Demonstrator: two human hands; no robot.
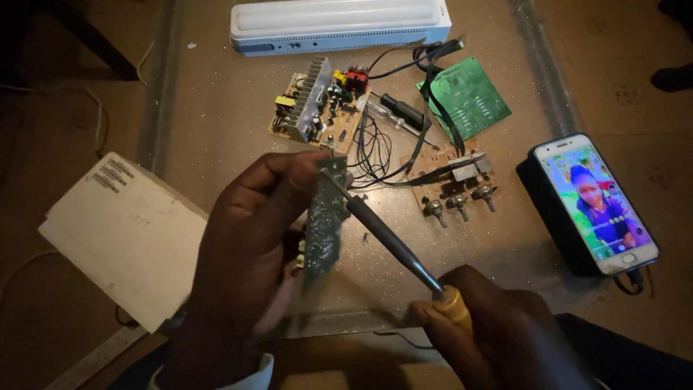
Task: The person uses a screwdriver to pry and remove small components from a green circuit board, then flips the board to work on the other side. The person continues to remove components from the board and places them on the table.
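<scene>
Gripping a small green circuit board (pixel 323 220) upright on its edge, the left hand (pixel 245 253) is closing thumb and fingers around the board's lower part, above the near edge of the desk (pixel 216 108). The right hand (pixel 498 325) is wrapping tightly round the wooden handle of a soldering iron (pixel 393 242), whose tip is meeting the board near its top corner. Doing this well probably means keeping the board steady and the tip on one joint only, clear of the thumb just beside it. Further out, a larger board with a heatsink (pixel 317 105), a green board (pixel 468 97), a board with three knobs (pixel 455 188) and a phone (pixel 595 202) at the right edge are lying around.
</scene>
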